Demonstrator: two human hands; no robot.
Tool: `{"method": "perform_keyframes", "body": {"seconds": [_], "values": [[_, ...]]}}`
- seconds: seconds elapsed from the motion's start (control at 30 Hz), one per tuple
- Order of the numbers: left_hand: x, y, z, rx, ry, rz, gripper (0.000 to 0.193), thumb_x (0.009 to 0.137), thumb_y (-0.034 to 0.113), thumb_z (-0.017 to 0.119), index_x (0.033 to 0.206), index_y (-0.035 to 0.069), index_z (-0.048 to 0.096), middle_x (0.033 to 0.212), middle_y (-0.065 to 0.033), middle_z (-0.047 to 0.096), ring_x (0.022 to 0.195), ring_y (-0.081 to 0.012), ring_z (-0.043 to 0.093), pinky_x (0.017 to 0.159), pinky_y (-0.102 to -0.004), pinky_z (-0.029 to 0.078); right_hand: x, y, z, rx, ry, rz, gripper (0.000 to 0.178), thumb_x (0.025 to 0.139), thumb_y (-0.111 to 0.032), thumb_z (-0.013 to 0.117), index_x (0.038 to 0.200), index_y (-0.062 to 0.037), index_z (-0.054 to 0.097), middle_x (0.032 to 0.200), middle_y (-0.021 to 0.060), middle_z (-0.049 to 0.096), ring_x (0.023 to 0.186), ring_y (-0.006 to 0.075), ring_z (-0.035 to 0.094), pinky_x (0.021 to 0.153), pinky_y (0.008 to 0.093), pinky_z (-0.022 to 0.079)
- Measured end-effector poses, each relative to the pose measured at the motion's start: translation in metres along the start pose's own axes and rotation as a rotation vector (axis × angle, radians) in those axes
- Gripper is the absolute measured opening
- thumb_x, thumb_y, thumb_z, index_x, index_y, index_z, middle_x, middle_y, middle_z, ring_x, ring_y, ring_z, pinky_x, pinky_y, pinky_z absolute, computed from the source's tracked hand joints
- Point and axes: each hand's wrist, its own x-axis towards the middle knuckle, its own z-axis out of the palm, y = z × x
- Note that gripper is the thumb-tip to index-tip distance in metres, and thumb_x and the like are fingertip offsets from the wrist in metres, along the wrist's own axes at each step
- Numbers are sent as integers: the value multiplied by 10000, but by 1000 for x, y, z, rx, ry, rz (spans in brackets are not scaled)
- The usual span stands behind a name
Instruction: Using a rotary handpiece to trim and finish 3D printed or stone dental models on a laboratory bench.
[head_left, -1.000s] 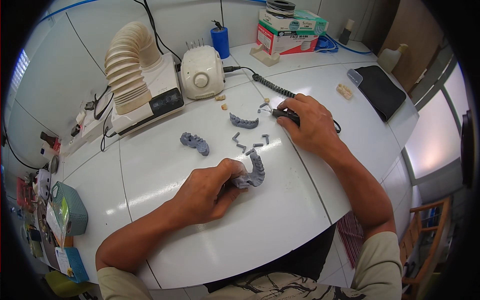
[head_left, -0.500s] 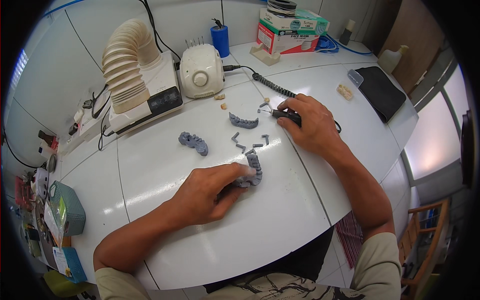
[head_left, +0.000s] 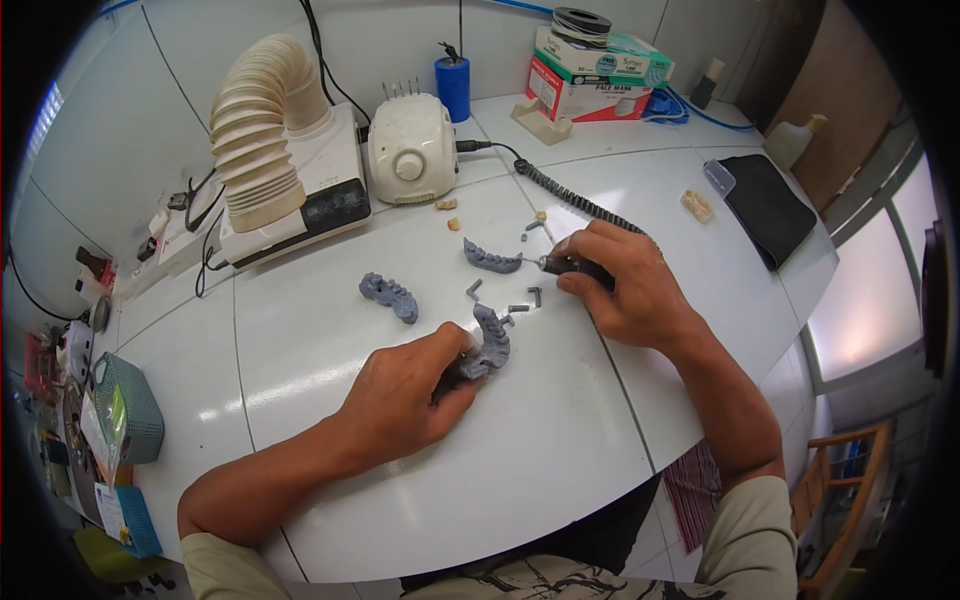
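Between the thumb and fingers of my left hand [head_left: 415, 390] is one end of a grey dental model [head_left: 492, 338], its row of teeth curving away from me. A dark rotary handpiece [head_left: 580, 268] lies in the grip of my right hand [head_left: 635, 285], its thin bur pointing left. The bur tip comes close to the right end of a second grey dental model [head_left: 490, 256]; whether they touch I cannot tell. A third grey dental model [head_left: 389, 297] rests farther left. Several small grey pegs [head_left: 519, 308] are scattered between my hands.
A coiled cord [head_left: 580, 203] runs from the white control box [head_left: 411, 150] toward the handpiece. Left of that box stands a dust extractor with a ribbed hose [head_left: 255, 120]. Stacked boxes [head_left: 590, 90] sit at the back, a black pouch [head_left: 768, 210] at right, a green basket [head_left: 130, 410] at left.
My left hand and its model have shifted slightly left, and the model has turned. My right hand has lowered the handpiece, bringing its bur beside the second model's end.
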Motion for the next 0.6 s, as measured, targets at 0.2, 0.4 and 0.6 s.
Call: {"method": "perform_keyframes", "body": {"seconds": [0.2, 0.4, 0.6], "values": [[1, 2, -2, -84, 7, -64, 351, 940, 80, 867, 1185, 24, 622, 909, -137, 778, 742, -234, 789, 655, -337, 623, -5, -21, -5, 121, -200, -280, 172, 967, -136, 835, 1070, -42, 735, 905, 117, 655, 773, 335, 663, 673, 448, 510], [0, -1, 0, -175, 57, -59, 315, 927, 44, 835, 1165, 17, 631, 938, -112, 796, 736, -192, 786, 638, -311, 619, -8, -33, -2, -24, -263, -285, 214, 974, -214, 839, 1031, -58, 704, 863, 93, 627, 714, 313, 657, 619, 444, 509], [1, -2, -1, -159, 37, -55, 312, 912, 34, 823, 1161, 17, 636, 920, -103, 782, 718, -183, 772, 628, -306, 612, -11, -38, 5, -66, -208, -321, 230, 958, -202, 854, 1034, -57, 693, 883, 91, 635, 762, 300, 676, 638, 434, 532]]}}
